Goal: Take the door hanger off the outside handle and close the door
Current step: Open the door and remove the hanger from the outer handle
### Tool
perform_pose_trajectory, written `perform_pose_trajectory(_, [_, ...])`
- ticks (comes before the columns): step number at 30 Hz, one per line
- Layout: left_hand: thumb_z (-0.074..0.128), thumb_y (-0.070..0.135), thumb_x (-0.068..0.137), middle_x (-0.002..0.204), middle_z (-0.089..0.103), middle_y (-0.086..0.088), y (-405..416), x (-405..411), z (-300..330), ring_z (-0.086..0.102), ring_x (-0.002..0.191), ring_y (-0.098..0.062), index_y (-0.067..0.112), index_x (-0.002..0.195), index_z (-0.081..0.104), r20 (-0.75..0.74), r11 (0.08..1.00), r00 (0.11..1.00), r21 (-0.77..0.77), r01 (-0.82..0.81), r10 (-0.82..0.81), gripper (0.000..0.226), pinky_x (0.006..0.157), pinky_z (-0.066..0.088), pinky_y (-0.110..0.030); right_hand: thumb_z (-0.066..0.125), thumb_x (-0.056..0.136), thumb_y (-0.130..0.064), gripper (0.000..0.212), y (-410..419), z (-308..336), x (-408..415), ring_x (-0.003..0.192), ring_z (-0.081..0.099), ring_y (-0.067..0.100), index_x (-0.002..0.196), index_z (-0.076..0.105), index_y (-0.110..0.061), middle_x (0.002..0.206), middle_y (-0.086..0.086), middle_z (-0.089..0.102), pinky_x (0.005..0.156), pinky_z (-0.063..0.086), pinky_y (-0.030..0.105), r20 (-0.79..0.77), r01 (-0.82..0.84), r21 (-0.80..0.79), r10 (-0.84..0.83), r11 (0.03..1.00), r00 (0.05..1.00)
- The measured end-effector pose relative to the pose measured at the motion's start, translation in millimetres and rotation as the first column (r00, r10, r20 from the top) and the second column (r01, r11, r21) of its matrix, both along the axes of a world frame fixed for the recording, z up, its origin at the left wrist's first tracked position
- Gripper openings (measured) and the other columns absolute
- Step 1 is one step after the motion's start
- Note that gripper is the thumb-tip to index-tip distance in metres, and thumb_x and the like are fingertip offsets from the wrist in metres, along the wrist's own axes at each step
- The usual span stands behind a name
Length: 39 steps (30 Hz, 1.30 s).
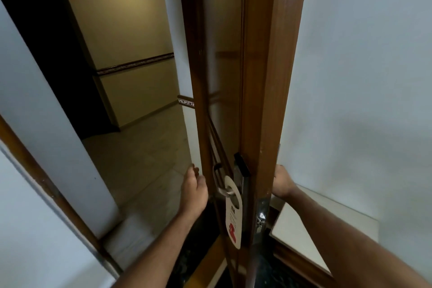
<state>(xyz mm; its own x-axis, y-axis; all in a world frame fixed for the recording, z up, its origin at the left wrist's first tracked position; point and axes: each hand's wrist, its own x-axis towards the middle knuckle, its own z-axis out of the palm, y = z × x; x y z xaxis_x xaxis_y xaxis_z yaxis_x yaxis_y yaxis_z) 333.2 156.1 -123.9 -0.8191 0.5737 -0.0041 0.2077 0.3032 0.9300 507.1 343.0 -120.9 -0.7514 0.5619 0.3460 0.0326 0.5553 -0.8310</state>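
Note:
The brown wooden door stands open, its edge turned towards me. On its outer side, a white door hanger with a red mark hangs from the silver outside handle. My left hand reaches past the door's edge, fingers loosely extended, just left of the handle and apart from it. My right hand is behind the door on its inner side; its fingers are hidden by the door edge, apparently on the inner handle. The lock plate shows on the edge.
The brown door frame runs down the left. Beyond the opening lies a dim hallway with a tiled floor and beige walls. A white wall is on the right, with a low white ledge beneath it.

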Motion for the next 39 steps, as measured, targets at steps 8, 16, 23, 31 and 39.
perform_pose_trajectory(8, [0.063, 0.021, 0.090, 0.110, 0.075, 0.003, 3, 25, -60, 0.066, 0.106, -0.014, 0.031, 0.114, 0.067, 0.480, 0.909, 0.825, -0.120, 0.399, -0.299, 0.026, 0.096, 0.052, -0.040, 0.064, 0.079, -0.051, 0.019, 5, -4, 1, 0.067, 0.067, 0.005, 0.070, 0.065, -0.035, 0.069, -0.016, 0.068, 0.060, 0.050, 0.013, -0.036, -0.011, -0.022, 0.010, 1.000, 0.999])
perform_pose_trajectory(16, [0.053, 0.018, 0.098, 0.099, 0.078, -0.006, -10, 3, -66, 0.072, 0.092, -0.018, 0.011, 0.103, 0.069, 0.556, 0.945, 0.782, 0.022, 0.326, -0.282, 0.018, 0.082, 0.054, -0.037, 0.061, 0.079, -0.046, 0.011, -2, -1, -1, 0.063, 0.063, -0.004, 0.069, 0.065, -0.040, 0.066, -0.022, 0.066, 0.058, 0.046, 0.005, -0.074, -0.009, -0.039, 0.006, 0.999, 0.997])
perform_pose_trajectory(23, [0.053, 0.018, 0.097, 0.056, 0.064, 0.009, 7, -34, -36, 0.056, 0.058, -0.011, 0.023, 0.070, 0.074, 0.477, 0.981, 0.863, -0.010, 0.193, -0.165, 0.035, 0.063, 0.045, -0.030, 0.064, 0.082, -0.045, 0.013, -7, 1, -2, 0.060, 0.063, 0.001, 0.069, 0.064, -0.041, 0.064, -0.018, 0.065, 0.057, 0.046, 0.009, -0.102, -0.055, -0.082, 0.047, 0.995, 0.994])
perform_pose_trajectory(31, [0.049, 0.016, 0.093, 0.051, 0.062, 0.006, 21, -61, -10, 0.057, 0.050, -0.012, 0.016, 0.074, 0.072, 0.401, 0.995, 0.912, 0.002, 0.099, -0.092, 0.030, 0.054, 0.042, -0.026, 0.067, 0.078, -0.053, 0.016, -11, 0, -7, 0.058, 0.062, 0.005, 0.067, 0.064, -0.042, 0.064, -0.012, 0.066, 0.057, 0.048, 0.015, -0.058, -0.030, -0.073, 0.026, 0.997, 0.998])
perform_pose_trajectory(39, [0.042, 0.032, 0.104, 0.085, 0.076, -0.012, -2, -84, -4, 0.073, 0.071, -0.025, 0.012, 0.101, 0.060, 0.321, 0.992, 0.947, 0.119, -0.041, 0.001, 0.027, 0.057, 0.055, -0.033, 0.063, 0.077, -0.051, 0.016, -29, 11, -17, 0.066, 0.068, 0.013, 0.070, 0.065, -0.037, 0.067, -0.007, 0.068, 0.063, 0.052, 0.021, 0.006, -0.038, -0.080, 0.039, 0.996, 0.999])
